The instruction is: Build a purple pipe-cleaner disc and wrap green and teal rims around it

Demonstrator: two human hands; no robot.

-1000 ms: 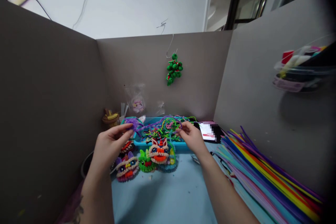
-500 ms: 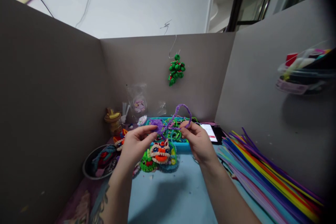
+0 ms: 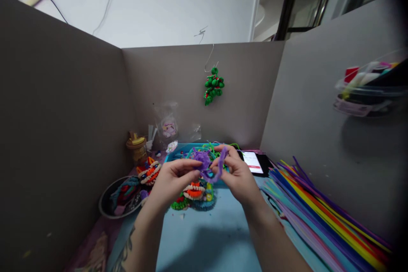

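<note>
I read the left hand (image 3: 174, 178) as pinched shut, thumb against fingertips, on the coiled end of a purple chenille pipe cleaner (image 3: 206, 165). The right hand (image 3: 237, 173) is closed on the same piece from the other side, its fingers curled over a loop that bends down between the two hands. I judge that this two-sided grip steadies the soft wire and lets each bend be controlled close to the fingers.

The purple chenille pipe cleaner is held in the air. It sits just above the small multicoloured chenille lion heads (image 3: 195, 191) on the pale blue table mat (image 3: 207, 238), and in front of the teal plastic tray (image 3: 174, 155) of loose stems. It looks fuzzy, dense at the coil and thinner along the loop.

A long fanned bundle of straight coloured stems (image 3: 321, 216) lies beside the right arm, placed within reach by my judgement. A round dark bowl (image 3: 106, 208) of scraps sits to the left.
</note>
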